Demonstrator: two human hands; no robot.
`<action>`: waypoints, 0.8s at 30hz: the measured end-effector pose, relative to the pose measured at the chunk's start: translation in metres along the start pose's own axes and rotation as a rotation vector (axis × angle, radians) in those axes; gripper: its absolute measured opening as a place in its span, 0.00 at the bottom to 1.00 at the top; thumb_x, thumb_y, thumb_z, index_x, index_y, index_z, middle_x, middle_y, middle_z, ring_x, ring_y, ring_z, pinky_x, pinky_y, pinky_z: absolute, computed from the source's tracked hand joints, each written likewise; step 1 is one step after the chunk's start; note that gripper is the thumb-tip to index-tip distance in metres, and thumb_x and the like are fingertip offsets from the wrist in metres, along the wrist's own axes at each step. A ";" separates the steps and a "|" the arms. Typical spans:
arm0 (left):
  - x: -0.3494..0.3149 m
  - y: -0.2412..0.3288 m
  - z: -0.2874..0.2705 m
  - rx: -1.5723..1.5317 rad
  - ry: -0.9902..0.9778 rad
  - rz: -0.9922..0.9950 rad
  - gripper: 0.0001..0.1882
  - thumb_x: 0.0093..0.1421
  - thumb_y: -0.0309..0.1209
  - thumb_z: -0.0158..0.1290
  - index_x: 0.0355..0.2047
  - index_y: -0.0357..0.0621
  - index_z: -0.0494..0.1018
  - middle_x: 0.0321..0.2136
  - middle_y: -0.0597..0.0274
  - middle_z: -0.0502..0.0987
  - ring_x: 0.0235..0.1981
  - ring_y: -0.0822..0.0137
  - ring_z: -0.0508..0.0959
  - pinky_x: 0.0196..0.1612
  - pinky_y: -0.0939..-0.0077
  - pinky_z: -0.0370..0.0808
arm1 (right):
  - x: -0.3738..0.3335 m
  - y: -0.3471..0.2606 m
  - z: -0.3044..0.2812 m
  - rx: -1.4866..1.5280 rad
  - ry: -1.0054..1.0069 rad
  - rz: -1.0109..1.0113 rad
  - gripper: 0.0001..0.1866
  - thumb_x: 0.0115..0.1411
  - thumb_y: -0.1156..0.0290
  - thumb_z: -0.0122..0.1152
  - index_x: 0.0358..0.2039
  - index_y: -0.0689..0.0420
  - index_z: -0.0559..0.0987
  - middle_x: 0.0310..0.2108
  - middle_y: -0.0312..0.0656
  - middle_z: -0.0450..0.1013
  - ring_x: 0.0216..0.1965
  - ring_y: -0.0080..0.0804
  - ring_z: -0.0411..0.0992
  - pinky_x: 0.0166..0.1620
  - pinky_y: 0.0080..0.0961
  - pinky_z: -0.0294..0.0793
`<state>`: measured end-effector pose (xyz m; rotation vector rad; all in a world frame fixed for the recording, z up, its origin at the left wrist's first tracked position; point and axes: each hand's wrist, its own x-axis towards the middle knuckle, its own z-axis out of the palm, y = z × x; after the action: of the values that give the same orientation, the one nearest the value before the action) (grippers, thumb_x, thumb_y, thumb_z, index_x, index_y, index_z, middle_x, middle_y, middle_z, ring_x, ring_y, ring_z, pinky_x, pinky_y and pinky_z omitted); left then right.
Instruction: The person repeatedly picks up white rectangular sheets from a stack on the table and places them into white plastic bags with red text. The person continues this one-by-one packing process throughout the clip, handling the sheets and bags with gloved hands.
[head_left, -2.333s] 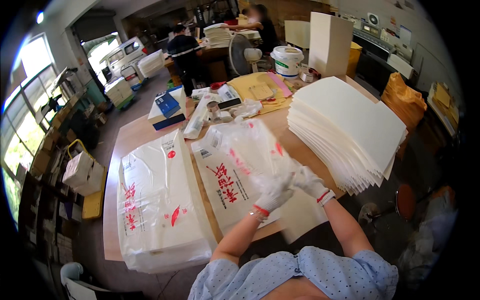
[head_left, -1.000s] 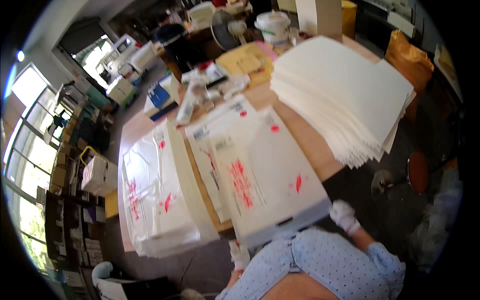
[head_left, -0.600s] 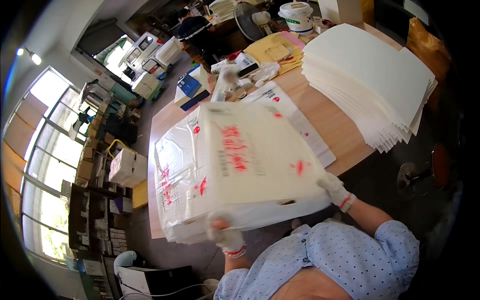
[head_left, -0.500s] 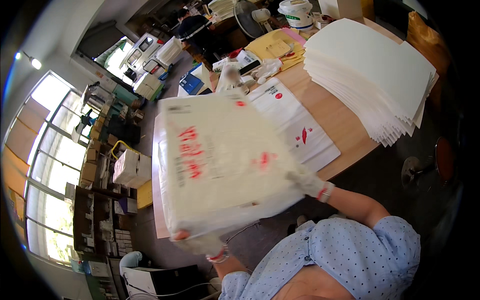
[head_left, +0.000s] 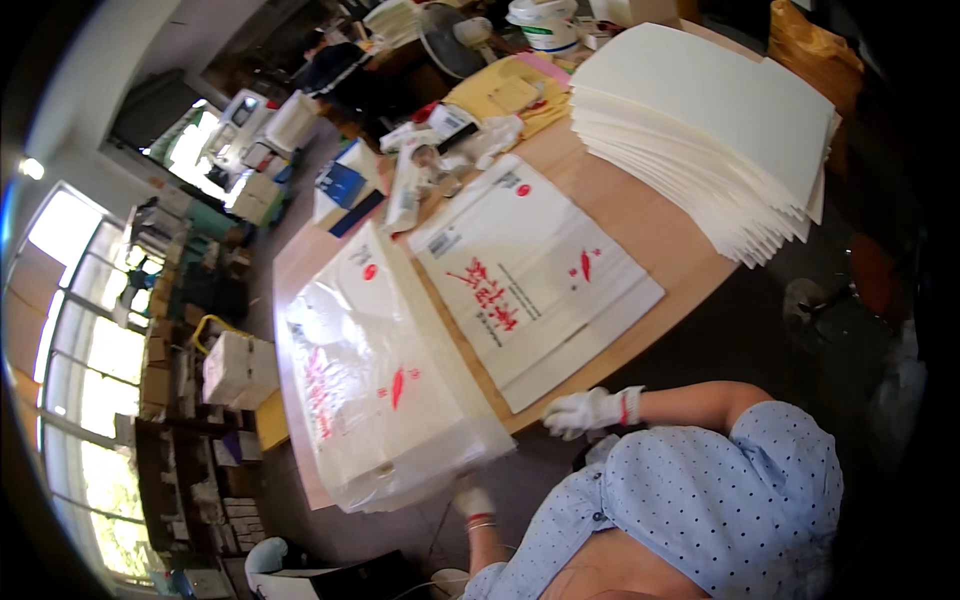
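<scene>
On the left part of the table lies a white package with red print in clear plastic wrapping point(head_left: 360, 400), its loose plastic end hanging over the front edge. My left hand point(head_left: 474, 497), in a white glove, is just below that end; its fingers are blurred and partly hidden, so a grip cannot be made out. To the right of the package, a flat white printed bag point(head_left: 535, 275) rests on the wood. My right hand point(head_left: 590, 412), gloved too, hangs in front of the table's edge with its fingers loosely stretched out and nothing in them.
A tall fanned stack of white sheets point(head_left: 700, 120) stands at the right of the table point(head_left: 640, 190). Farther back are yellow papers point(head_left: 500, 95), a blue booklet point(head_left: 340, 183), a white bucket point(head_left: 545, 25) and a fan point(head_left: 450, 40). A stool point(head_left: 875, 275) stands right; a person point(head_left: 335, 70) is far behind.
The wrapped package, earlier held up by both hands, now lies on the table's left side. My right hand has come off it; my left has moved right. The printed bag is now uncovered.
</scene>
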<state>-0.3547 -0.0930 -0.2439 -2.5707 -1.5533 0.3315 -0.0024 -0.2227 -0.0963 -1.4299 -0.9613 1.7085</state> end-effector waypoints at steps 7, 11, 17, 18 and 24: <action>0.105 0.280 -0.174 -0.759 0.493 0.502 0.10 0.51 0.35 0.54 0.32 0.46 0.72 0.32 0.54 0.72 0.34 0.52 0.73 0.36 0.61 0.70 | -0.117 0.108 -0.093 0.035 0.609 0.248 0.14 0.61 0.61 0.49 0.40 0.57 0.74 0.31 0.37 0.74 0.28 0.22 0.73 0.32 0.19 0.74; 0.155 0.283 -0.154 -0.638 0.192 0.431 0.11 0.52 0.39 0.52 0.31 0.47 0.76 0.29 0.55 0.75 0.33 0.54 0.74 0.37 0.64 0.69 | -0.133 0.119 -0.108 0.159 0.702 0.123 0.13 0.61 0.63 0.50 0.40 0.58 0.72 0.30 0.37 0.73 0.26 0.20 0.72 0.31 0.19 0.74; 0.179 0.273 -0.180 -0.966 -0.308 0.396 0.15 0.56 0.43 0.48 0.31 0.46 0.78 0.23 0.54 0.77 0.27 0.59 0.76 0.33 0.68 0.70 | -0.050 0.101 -0.109 0.627 0.228 -0.055 0.14 0.60 0.63 0.54 0.42 0.57 0.72 0.28 0.37 0.72 0.25 0.24 0.71 0.30 0.22 0.73; 0.183 0.278 -0.175 -0.969 -0.246 0.425 0.15 0.56 0.42 0.48 0.31 0.46 0.78 0.22 0.54 0.77 0.25 0.60 0.76 0.31 0.68 0.70 | -0.022 0.093 -0.109 0.754 0.229 -0.121 0.14 0.59 0.62 0.54 0.42 0.56 0.73 0.29 0.37 0.72 0.26 0.25 0.71 0.32 0.24 0.73; 0.226 0.257 -0.181 -1.029 0.278 0.392 0.13 0.61 0.38 0.46 0.35 0.42 0.73 0.23 0.65 0.76 0.22 0.72 0.75 0.26 0.76 0.72 | 0.041 0.002 -0.135 -0.010 0.703 -0.305 0.16 0.58 0.65 0.53 0.46 0.58 0.74 0.36 0.41 0.71 0.36 0.35 0.69 0.42 0.30 0.69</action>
<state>0.0124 -0.0109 -0.1515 -3.4097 -1.2789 -1.0301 0.1246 -0.1735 -0.1328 -1.6223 -0.7332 0.8731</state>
